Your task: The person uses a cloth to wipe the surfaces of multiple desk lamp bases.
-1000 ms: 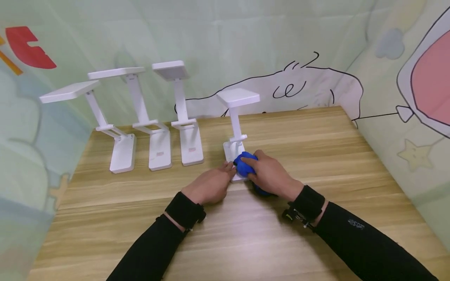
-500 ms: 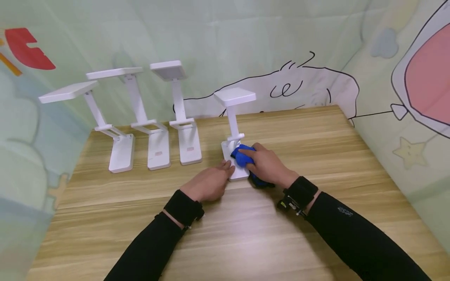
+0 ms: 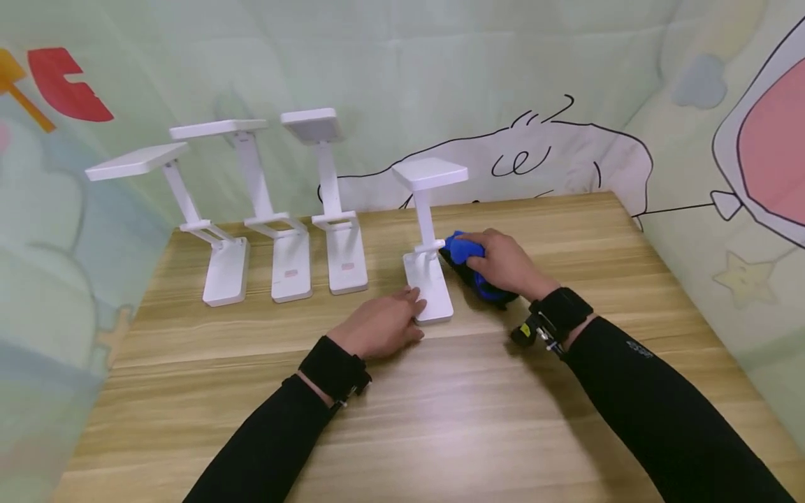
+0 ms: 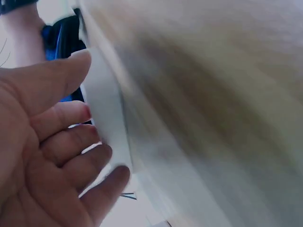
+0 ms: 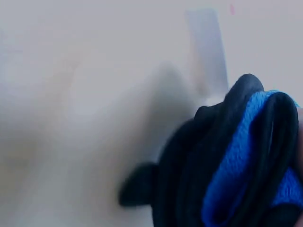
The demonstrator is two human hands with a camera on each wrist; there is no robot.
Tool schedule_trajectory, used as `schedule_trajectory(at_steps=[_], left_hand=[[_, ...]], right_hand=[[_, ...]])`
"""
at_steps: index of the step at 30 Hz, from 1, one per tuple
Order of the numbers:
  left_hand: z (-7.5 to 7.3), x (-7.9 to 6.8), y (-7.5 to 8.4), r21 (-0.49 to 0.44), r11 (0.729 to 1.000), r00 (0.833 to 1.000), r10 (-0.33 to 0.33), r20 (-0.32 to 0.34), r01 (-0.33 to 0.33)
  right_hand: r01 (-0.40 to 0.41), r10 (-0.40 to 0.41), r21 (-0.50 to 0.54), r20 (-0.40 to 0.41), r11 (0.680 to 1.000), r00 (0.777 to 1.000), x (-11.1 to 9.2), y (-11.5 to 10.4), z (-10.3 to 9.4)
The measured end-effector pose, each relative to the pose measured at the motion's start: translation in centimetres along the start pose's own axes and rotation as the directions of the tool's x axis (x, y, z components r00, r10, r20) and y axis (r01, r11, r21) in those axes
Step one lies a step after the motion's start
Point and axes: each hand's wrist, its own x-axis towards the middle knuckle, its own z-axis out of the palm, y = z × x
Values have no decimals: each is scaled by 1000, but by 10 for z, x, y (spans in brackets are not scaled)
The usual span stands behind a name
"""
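Note:
A white folding desk lamp (image 3: 430,297) stands on the wooden table, its flat head raised on a jointed arm. At the left side of the base, near the front corner, my left hand (image 3: 380,325) rests with its fingertips. In the left wrist view the thumb and loosely bent fingers (image 4: 75,142) lie along the edge of the white base (image 4: 108,101). My right hand (image 3: 506,265) grips a bunched blue cloth with black edging (image 3: 465,249) just right of the lamp's lower joint. Folds of the cloth (image 5: 227,175) fill the lower right of the right wrist view.
Three more white desk lamps stand upright in a row to the left: a far left one (image 3: 226,272), a middle one (image 3: 291,269) and a nearer one (image 3: 346,262). Behind the table (image 3: 566,223) hangs a printed fabric backdrop (image 3: 402,84).
My right hand has moved the cloth off the front of the lamp base, back and to the right, beside the lower joint. The left hand stays at the base's left side.

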Motion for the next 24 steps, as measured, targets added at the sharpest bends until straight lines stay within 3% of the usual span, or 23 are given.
schedule_trajectory(at_steps=[4,7,9,13,16,19,24], left_hand=[[-1,7,-6,24,999,994,-18,-106,21],[3,13,-11,49,997,990,-44,-132,51],[5,17,-14,65,996,991,-51,-125,60],[6,24,-13,88,994,995,-59,-86,67],[4,26,-10,94,991,995,-86,-55,91],[2,26,-9,102,989,994,-104,-43,108],[2,25,-8,110,988,994,-100,-48,105]], right_hand=[[-8,1,103,70,995,998,32,-7,-9],[-2,-22,149,162,989,987,53,-13,-11],[-15,-24,163,238,987,971,63,-17,-13],[-63,4,135,400,989,917,77,-21,-16],[-68,10,111,460,991,888,83,-27,-16],[-62,11,100,450,993,893,83,-29,-12],[-70,46,58,339,996,940,72,-18,9]])
